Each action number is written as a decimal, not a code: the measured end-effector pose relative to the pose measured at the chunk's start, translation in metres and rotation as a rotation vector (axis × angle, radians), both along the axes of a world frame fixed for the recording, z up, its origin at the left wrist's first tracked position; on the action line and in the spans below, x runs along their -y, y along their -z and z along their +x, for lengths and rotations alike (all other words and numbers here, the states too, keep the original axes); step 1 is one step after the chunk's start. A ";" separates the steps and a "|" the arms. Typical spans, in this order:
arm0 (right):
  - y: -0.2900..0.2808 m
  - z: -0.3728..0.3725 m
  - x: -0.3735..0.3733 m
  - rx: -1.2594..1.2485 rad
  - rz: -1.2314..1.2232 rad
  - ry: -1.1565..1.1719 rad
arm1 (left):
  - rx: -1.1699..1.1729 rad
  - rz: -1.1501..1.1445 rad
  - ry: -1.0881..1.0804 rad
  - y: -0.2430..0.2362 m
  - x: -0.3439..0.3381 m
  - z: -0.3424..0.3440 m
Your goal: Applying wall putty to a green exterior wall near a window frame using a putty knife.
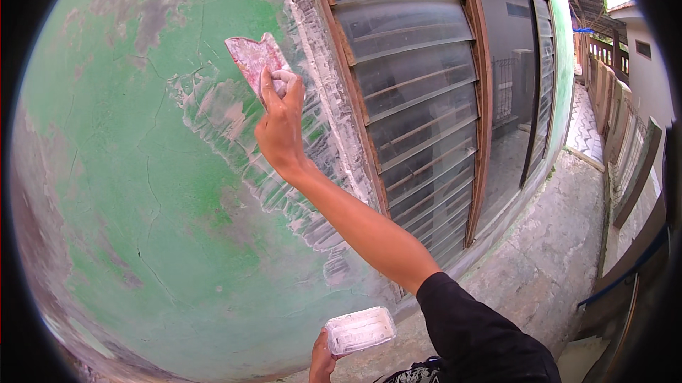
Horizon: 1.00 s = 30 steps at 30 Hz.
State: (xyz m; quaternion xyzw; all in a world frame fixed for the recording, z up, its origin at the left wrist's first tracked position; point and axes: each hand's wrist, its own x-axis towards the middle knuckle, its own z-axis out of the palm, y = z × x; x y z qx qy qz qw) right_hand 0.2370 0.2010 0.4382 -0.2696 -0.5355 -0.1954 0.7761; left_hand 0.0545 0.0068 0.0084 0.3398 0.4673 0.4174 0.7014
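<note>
My right hand (pixel 280 124) grips a flat, putty-smeared scraper (pixel 247 56) near the top of the cracked green wall (pixel 106 170), its arm stretched up from a black sleeve. Around and below the scraper, ridged, pale putty (pixel 284 216) is smeared in streaks beside the window frame. My left hand (pixel 322 354), low at the bottom edge, holds a rectangular clear plastic container (pixel 361 330) with white material in it. The part of the scraper under my fingers is hidden.
A wooden louvred window (pixel 419 113) with dark glass stands right of the putty. A narrow concrete walkway (pixel 540 227) runs along the wall toward light tiles (pixel 581 120). A low fence (pixel 625 156) and a white building (pixel 643 70) line the far right.
</note>
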 end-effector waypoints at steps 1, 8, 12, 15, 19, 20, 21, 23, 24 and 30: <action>-0.001 0.006 0.004 -0.001 -0.001 0.005 | 0.003 0.003 -0.004 0.000 0.000 0.001; 0.005 0.036 -0.005 -0.154 -0.031 0.153 | -0.035 -0.010 -0.013 -0.001 0.001 0.000; 0.015 0.025 -0.016 -0.105 -0.047 0.144 | -0.017 -0.009 -0.042 -0.002 0.003 -0.003; 0.019 0.012 -0.019 -0.093 -0.050 0.151 | 0.009 -0.027 -0.051 0.002 0.002 -0.005; 0.032 0.018 -0.015 -0.023 -0.014 0.167 | 0.006 -0.018 -0.015 -0.006 0.000 0.001; 0.037 0.022 -0.012 -0.023 -0.019 0.172 | -0.003 -0.021 -0.001 -0.009 0.001 0.004; 0.036 0.023 -0.002 -0.044 0.021 0.135 | -0.003 -0.020 -0.011 -0.007 0.001 0.001; 0.035 0.037 0.012 -0.063 0.061 0.101 | -0.010 -0.025 -0.038 0.000 0.000 -0.002; 0.034 0.052 0.018 -0.079 0.083 0.149 | -0.007 -0.025 -0.037 0.002 0.000 -0.002; 0.039 0.121 0.024 -0.039 -0.019 0.162 | 0.001 -0.055 -0.034 0.005 0.000 0.001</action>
